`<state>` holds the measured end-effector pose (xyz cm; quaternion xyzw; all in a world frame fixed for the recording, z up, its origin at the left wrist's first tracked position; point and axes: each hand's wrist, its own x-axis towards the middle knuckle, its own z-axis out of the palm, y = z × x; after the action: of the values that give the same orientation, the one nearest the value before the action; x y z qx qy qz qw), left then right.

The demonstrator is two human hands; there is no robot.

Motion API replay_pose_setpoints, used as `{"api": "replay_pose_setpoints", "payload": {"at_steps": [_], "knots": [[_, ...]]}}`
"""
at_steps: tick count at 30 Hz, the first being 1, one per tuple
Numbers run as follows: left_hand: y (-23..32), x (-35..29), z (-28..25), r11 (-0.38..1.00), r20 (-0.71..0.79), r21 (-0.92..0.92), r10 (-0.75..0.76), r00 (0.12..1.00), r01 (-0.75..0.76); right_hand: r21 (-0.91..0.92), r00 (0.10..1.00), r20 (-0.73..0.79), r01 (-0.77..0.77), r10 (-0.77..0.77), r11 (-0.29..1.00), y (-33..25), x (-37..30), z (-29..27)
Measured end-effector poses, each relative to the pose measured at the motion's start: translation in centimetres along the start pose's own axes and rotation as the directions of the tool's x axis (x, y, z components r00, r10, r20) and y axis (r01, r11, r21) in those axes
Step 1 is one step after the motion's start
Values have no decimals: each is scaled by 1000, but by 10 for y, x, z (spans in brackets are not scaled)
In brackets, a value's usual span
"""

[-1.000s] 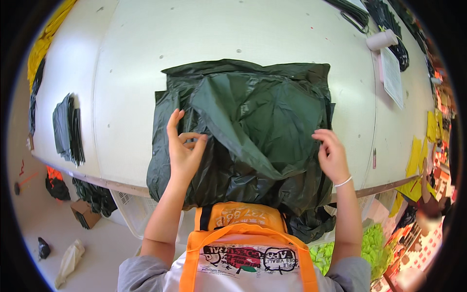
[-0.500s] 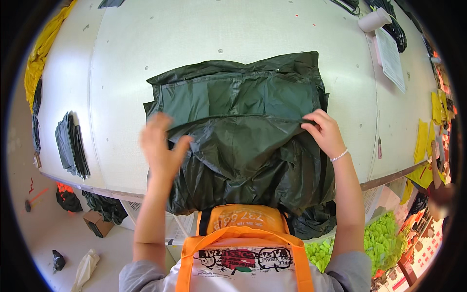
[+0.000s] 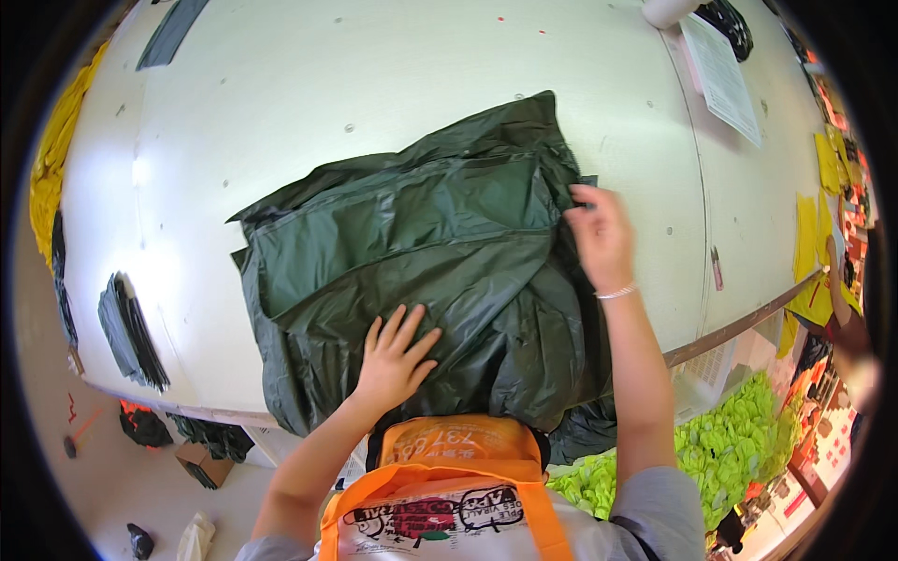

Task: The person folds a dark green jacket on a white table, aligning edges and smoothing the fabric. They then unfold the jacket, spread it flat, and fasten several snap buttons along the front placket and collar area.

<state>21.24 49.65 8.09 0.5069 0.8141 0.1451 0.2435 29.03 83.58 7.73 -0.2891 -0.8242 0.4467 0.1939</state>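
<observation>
A pile of dark green, shiny coated garments (image 3: 449, 271) lies folded in front of me, its near side hanging over the table edge. A lighter green panel (image 3: 346, 243) shows across its upper part. My left hand (image 3: 398, 363) rests flat on the near layer with its fingers spread. At the pile's right edge is my right hand (image 3: 601, 236), fingers loosely bent, thumb apart from them; nothing shows between them. A light bracelet circles that wrist.
On the pale table (image 3: 281, 103), a stack of folded dark pieces (image 3: 131, 329) lies left. A paper sheet (image 3: 722, 79) and a white cylinder (image 3: 669, 9) lie far right. Bright green material (image 3: 720, 449) is below right. Another person's arm (image 3: 842, 290) shows at the right.
My left hand has come off the upper edge of the near flap and moved right and down onto the fabric. The flap lies flatter, and my right hand has let go of its corner.
</observation>
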Motion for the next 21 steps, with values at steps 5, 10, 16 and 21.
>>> {"api": "replay_pose_setpoints", "payload": {"at_steps": [5, 10, 16, 21], "knots": [[7, 96, -48, 971, -436, -173, 76, 897, -166, -770, 857, -515, -449, -26, 452, 186, -41, -176], [16, 231, -70, 960, -571, -84, 172, 803, -266, -573, 826, -506, -536, 247, 620, 232, -79, -231], [46, 282, -38, 995, -350, 15, 94, 932, -94, -646, 856, -516, -413, 30, 642, 229, -63, -209], [61, 273, 3, 986, -427, -24, 139, 893, -165, 94, 856, -345, -378, 386, 921, 93, 4, -107]]}}
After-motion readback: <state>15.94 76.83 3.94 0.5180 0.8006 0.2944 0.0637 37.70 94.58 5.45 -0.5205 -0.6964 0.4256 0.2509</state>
